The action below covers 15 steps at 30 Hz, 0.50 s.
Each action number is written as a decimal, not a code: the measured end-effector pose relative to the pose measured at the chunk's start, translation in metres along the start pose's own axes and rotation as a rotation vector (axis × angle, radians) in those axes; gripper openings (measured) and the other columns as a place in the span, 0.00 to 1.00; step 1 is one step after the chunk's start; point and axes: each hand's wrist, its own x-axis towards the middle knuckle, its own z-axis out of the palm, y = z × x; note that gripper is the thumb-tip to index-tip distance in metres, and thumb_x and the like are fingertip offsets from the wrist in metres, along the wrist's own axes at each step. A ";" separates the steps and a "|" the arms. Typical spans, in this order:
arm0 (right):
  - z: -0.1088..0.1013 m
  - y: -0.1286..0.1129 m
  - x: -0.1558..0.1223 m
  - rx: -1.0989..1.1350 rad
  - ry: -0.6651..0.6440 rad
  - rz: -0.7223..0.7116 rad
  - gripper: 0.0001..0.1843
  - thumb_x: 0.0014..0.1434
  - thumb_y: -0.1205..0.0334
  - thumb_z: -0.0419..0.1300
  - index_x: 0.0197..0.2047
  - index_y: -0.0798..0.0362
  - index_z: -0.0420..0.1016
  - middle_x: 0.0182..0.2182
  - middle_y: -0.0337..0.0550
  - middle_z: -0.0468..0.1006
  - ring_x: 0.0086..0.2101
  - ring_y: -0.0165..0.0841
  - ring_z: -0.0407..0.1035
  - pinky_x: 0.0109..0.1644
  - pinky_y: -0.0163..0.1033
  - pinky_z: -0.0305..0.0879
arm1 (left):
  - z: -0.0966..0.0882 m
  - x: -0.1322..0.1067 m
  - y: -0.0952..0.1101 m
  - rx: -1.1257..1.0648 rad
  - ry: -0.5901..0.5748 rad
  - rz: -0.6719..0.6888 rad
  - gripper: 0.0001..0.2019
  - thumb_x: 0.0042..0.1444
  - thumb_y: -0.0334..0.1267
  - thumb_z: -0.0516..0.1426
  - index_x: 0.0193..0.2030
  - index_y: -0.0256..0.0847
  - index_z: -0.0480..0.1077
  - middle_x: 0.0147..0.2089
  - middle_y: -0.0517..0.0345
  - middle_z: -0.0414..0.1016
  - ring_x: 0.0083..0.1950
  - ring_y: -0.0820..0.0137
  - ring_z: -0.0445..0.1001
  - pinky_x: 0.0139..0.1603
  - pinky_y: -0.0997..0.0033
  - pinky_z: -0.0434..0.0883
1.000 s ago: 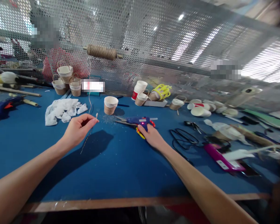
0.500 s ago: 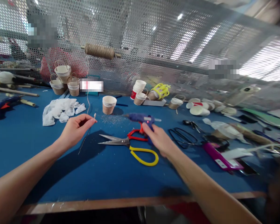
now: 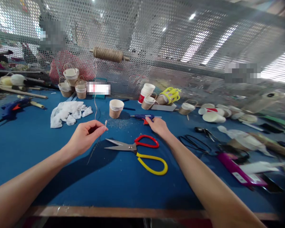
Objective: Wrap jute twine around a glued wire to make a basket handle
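My left hand (image 3: 89, 136) pinches a length of twine (image 3: 95, 107), whose whitish tip pokes up past the fingertips. The strand runs up toward the twine spool (image 3: 108, 54), and a tail hangs below the hand. My right hand (image 3: 158, 126) grips a blue hot glue gun (image 3: 142, 117) at its handle. The gun is down at the table surface on its side, nozzle pointing left, its orange trigger showing. Between my hands lie open scissors (image 3: 130, 147) with one red and one yellow handle. A twine-wrapped paper cup (image 3: 116, 109) with a white lace rim stands beyond them.
Crumpled white lace (image 3: 67, 112) lies left, near a second blue glue gun (image 3: 15, 109). Finished little buckets (image 3: 71, 76) are stacked behind. Paper cups (image 3: 147, 91), a purple box (image 3: 239, 169) and black cable (image 3: 194, 144) occupy the right. A perforated metal screen (image 3: 133, 38) closes the back.
My right hand has lowered the glue gun to the table, farther from the scissors, and tipped it onto its side. My left hand still pinches the twine. The view has shifted slightly left.
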 end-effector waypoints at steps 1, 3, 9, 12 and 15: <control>-0.001 0.000 -0.001 -0.019 0.000 -0.001 0.25 0.58 0.51 0.45 0.37 0.64 0.73 0.37 0.64 0.75 0.42 0.48 0.69 0.39 0.42 0.61 | 0.001 -0.001 0.002 -0.012 -0.004 -0.004 0.09 0.50 0.40 0.53 0.28 0.36 0.70 0.21 0.62 0.64 0.22 0.78 0.56 0.21 0.78 0.55; -0.003 0.001 -0.004 -0.054 0.006 -0.009 0.23 0.57 0.52 0.48 0.38 0.64 0.72 0.38 0.65 0.75 0.43 0.49 0.68 0.40 0.42 0.61 | 0.003 -0.003 0.007 -0.030 -0.007 -0.006 0.09 0.49 0.40 0.54 0.28 0.36 0.70 0.22 0.61 0.66 0.22 0.78 0.57 0.21 0.77 0.56; -0.001 -0.003 -0.006 -0.084 0.001 -0.012 0.17 0.56 0.57 0.50 0.36 0.62 0.73 0.37 0.63 0.75 0.41 0.45 0.70 0.39 0.41 0.61 | 0.007 -0.007 0.014 -0.076 -0.013 -0.020 0.09 0.49 0.40 0.55 0.27 0.36 0.69 0.22 0.62 0.65 0.23 0.78 0.57 0.23 0.77 0.57; -0.005 -0.010 -0.010 -0.054 0.031 -0.012 0.17 0.57 0.60 0.50 0.37 0.65 0.72 0.38 0.67 0.74 0.42 0.49 0.68 0.40 0.44 0.61 | 0.009 -0.009 0.014 -0.106 -0.027 -0.039 0.08 0.48 0.40 0.56 0.27 0.36 0.69 0.22 0.63 0.64 0.23 0.78 0.57 0.23 0.77 0.57; -0.018 -0.025 -0.030 0.020 0.081 -0.084 0.17 0.57 0.58 0.51 0.41 0.65 0.70 0.44 0.68 0.70 0.46 0.49 0.65 0.45 0.46 0.59 | 0.010 -0.010 0.015 -0.142 -0.044 -0.052 0.08 0.48 0.39 0.56 0.27 0.36 0.69 0.22 0.63 0.64 0.23 0.79 0.57 0.23 0.77 0.57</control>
